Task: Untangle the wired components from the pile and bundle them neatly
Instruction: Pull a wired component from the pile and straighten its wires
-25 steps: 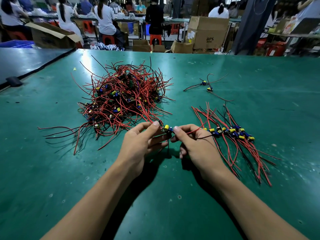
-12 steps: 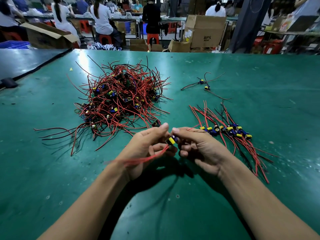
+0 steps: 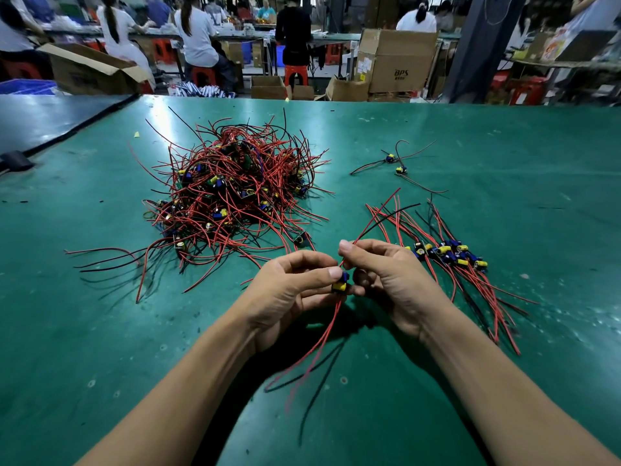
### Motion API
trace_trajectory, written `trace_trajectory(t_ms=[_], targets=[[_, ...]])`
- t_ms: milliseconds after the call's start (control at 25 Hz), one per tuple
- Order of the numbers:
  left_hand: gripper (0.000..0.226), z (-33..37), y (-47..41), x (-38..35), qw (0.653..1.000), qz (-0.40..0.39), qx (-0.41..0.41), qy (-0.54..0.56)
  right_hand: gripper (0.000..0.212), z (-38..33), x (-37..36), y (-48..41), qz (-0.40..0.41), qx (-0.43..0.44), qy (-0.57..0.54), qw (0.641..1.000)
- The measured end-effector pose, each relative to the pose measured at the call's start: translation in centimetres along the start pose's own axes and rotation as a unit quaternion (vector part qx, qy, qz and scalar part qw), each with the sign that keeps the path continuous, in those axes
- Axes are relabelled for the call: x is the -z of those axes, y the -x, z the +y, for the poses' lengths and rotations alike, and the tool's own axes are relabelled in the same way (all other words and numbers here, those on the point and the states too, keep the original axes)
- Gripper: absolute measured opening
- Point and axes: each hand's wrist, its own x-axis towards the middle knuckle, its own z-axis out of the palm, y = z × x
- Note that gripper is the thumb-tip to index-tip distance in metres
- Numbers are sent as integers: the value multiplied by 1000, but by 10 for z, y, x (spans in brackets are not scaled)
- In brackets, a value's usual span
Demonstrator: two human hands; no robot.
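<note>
- The left hand [image 3: 289, 290] has its fingers curled in. Its thumb tip and fingers pinch a small blue-and-yellow wired component [image 3: 340, 284], held just above the green table [image 3: 504, 136].
- The right hand [image 3: 393, 280], fingers also curled, pinches a red lead [image 3: 378, 213] just above the component. The lead runs up and away to the right.
- More red and black leads [image 3: 327, 331] hang from the component toward the person, slightly blurred.
- The tangled pile [image 3: 232, 193] of red and black wires lies just beyond the left hand.
- A sorted row [image 3: 448, 255] of components lies beside the right hand, with two stray components [image 3: 389, 159] farther back.
- This looks like straightening one freed piece. It is probably best to keep the body pinned, draw each lead through the fingers to its tip, then lay it parallel with the row.
</note>
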Motion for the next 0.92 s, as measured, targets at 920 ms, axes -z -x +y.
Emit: trace_trajectory(t_ms=[920], targets=[[12,-5,5,-7,997,-21,38,-59,28,1,11,-1,-125,-27,110,986]])
